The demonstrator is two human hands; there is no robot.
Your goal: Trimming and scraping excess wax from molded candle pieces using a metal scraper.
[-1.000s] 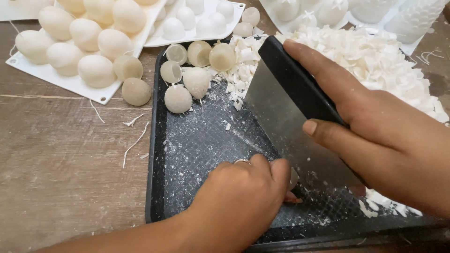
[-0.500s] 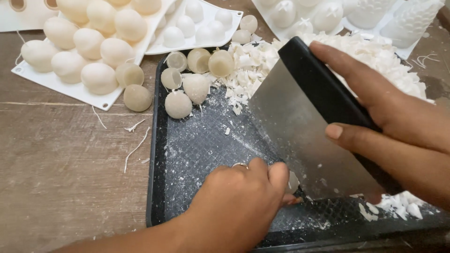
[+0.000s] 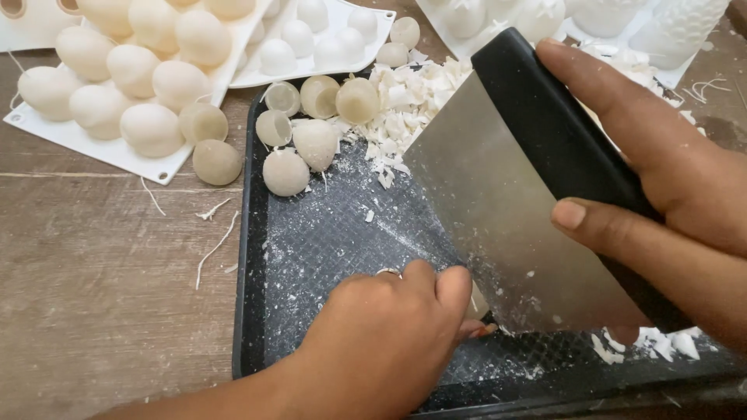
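Head view: right hand [image 3: 669, 194] closed in a firm grip around the black handle of a bench scraper [image 3: 506, 225], steel blade tilted, lower edge down on the black tray [image 3: 327, 233]. Left hand [image 3: 389, 342] curled shut, fingertips pinching something small against the blade's lower corner; what it is, cannot tell. One scraper, one tray. Six pale egg-shaped shells [image 3: 315, 124] at the tray's far left corner, well apart from both hands. White shavings [image 3: 405, 101] heaped beyond the blade. White mould [image 3: 132, 85] on the wooden counter [image 3: 101, 264], left of tray.
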